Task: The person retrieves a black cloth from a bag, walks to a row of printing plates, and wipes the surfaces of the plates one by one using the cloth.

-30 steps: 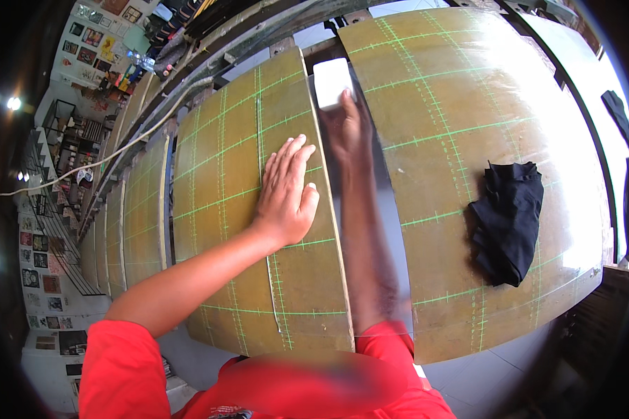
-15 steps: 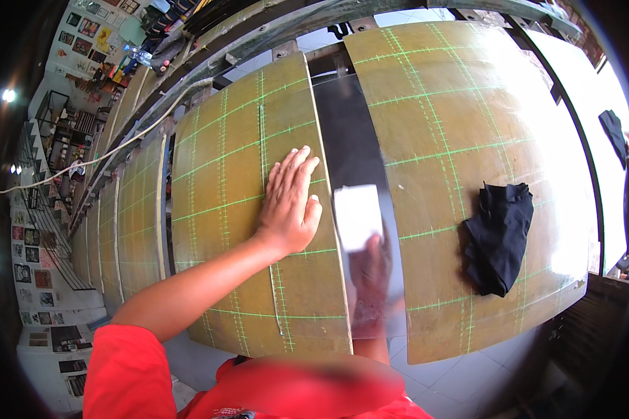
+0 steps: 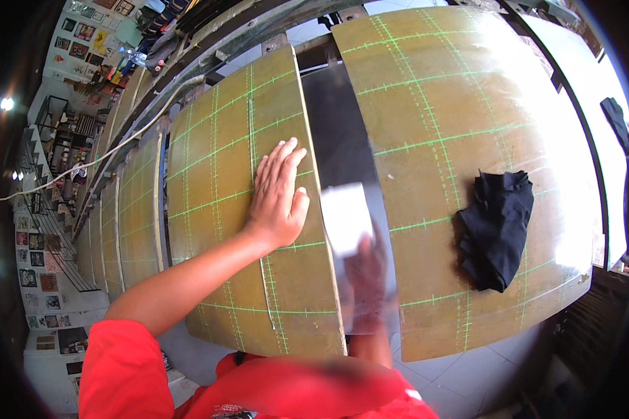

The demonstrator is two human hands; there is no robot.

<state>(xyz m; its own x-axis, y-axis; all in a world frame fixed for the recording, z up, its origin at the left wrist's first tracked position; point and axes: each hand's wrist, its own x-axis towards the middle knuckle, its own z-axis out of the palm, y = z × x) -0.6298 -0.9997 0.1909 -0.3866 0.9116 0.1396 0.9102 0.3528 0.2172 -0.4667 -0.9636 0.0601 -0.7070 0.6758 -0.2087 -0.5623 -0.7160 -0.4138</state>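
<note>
My left hand [image 3: 278, 199] lies palm down with fingers stretched out on a tan board [image 3: 203, 230] marked with a green grid. In the gap beside that board's right edge, my right hand [image 3: 367, 269] shows dimly through what looks like a see-through sheet [image 3: 374, 318]. It grips a white rectangular piece [image 3: 348, 222], its thumb over the lower edge; the other fingers are hidden. The upper part of this strip looks dark. A second tan grid-marked board [image 3: 426, 265] lies to the right, with a crumpled black cloth [image 3: 497, 227] on it.
A pale cord [image 3: 84, 167] crosses from the left toward the far frame rail [image 3: 251, 43]. More grid-marked boards [image 3: 136, 209] line up at the left. A plastic bottle [image 3: 134, 54] stands at the far left. Light tiles [image 3: 461, 384] show below.
The whole view has shifted a little, so the boards and cloth sit slightly further left and up. My left hand keeps its place on the board; the white piece tilts slightly differently.
</note>
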